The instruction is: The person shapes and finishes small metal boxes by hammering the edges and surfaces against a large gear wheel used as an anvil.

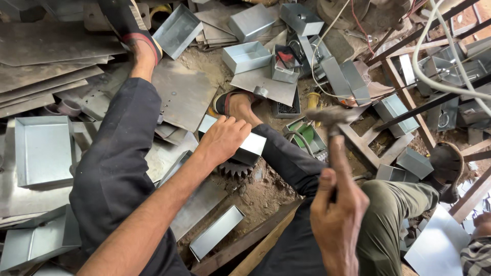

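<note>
The left hand [224, 139] lies palm down, fingers spread, gripping a small metal box [240, 143] that sits on a toothed gear [236, 168] on the dirt floor [261, 194], between the person's two black-trousered legs. The right hand [337, 209] is clenched around the handle of a hammer [331, 118], raised to the right of the box and well apart from it; the hammer head is blurred.

Similar open grey metal boxes lie all about: a shallow tray [43, 151] at the left edge, another box [38, 240] in the lower left corner, a narrow one [216, 239] on the dirt below the left arm, and several [246, 56] near the top centre. Flat metal sheets [46, 56] are stacked at the upper left. A green-lined box [307, 134] sits just beyond the right knee. A white cable [434, 61] loops across the upper right over a wooden frame [404, 92]. Another person's olive trouser leg [394, 214] and shoe [447, 163] come in at the right.
</note>
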